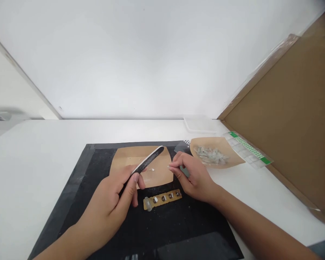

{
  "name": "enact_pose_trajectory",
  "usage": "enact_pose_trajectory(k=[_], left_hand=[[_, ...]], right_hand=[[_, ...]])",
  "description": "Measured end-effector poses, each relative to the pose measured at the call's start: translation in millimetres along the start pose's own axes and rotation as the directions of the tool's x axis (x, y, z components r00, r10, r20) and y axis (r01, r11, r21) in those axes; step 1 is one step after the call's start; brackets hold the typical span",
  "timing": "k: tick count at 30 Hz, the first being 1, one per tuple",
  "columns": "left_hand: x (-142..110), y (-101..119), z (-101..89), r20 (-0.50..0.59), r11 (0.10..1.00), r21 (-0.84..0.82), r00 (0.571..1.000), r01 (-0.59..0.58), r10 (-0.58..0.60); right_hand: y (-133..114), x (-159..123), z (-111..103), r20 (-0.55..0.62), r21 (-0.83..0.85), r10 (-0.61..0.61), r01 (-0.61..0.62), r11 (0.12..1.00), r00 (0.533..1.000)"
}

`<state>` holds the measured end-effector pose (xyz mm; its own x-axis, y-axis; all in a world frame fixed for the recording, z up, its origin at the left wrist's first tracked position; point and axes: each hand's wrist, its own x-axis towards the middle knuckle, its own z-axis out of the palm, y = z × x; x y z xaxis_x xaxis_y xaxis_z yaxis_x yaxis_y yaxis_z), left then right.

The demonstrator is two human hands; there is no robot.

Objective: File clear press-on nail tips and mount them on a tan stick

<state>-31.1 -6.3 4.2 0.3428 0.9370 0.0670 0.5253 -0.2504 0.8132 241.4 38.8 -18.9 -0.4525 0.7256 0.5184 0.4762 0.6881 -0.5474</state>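
Observation:
My left hand (116, 196) is closed round a black nail file (149, 159) with a pale edge, which points up and to the right. My right hand (191, 175) pinches a tiny whitish piece (169, 166) between thumb and forefinger, just right of the file and apart from it. Below both hands lies a brown paper tray (162, 178) with a few small white bits (152, 169) in it. Nearer to me is a tan strip (159, 204) with several round metal spots and white pieces on it; a clear clip-like piece (147, 204) sits at its left end.
A black mat (78, 187) covers part of the white table (13, 169). At the right, a second paper tray (234, 157) holds many translucent pieces (209, 154), beside a clear compartment case (250, 148) with a green label. A clear lid (200, 124) lies behind; cardboard (292, 119) stands at the right.

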Motion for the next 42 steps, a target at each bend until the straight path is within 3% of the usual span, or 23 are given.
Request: enact_pose_trajectory(k=[6, 16, 27, 34, 38, 42], left_hand=[[-1.1, 6.2, 7.5, 0.199, 0.956, -0.221, 0.968, 0.196, -0.152], [2.4, 6.8, 15.5, 0.216, 0.826, -0.500, 0.961, 0.262, -0.174], [0.3, 6.3, 22.9, 0.227, 0.782, -0.543, 0.950, 0.307, -0.215], [-2.3, 2.2, 24.0, 0.225, 0.803, -0.514, 0.951, 0.301, -0.212], [-3.1, 5.6, 25.4, 0.224, 0.819, -0.473, 0.944, 0.324, -0.244], [-6.6, 4.7, 27.8, 0.295, 0.771, -0.488, 0.908, 0.410, -0.296]], right_hand=[[-1.5, -1.4, 1.8, -0.015, -0.019, -0.019, 0.019, 1.000, 1.000], [-9.3, 0.9, 0.5, -0.125, -0.089, -0.060, 0.049, 0.995, 0.990], [-26.1, 2.9, 1.7, -0.195, -0.072, -0.083, 0.070, 0.995, 0.977], [-30.6, 2.1, 5.0, -0.265, -0.072, -0.067, 0.049, 0.996, 0.962], [-28.9, 3.2, 6.1, -0.264, -0.146, -0.127, 0.090, 0.985, 0.956], [-25.8, 2.5, 8.6, -0.208, -0.279, -0.193, 0.131, 0.951, 0.959]])
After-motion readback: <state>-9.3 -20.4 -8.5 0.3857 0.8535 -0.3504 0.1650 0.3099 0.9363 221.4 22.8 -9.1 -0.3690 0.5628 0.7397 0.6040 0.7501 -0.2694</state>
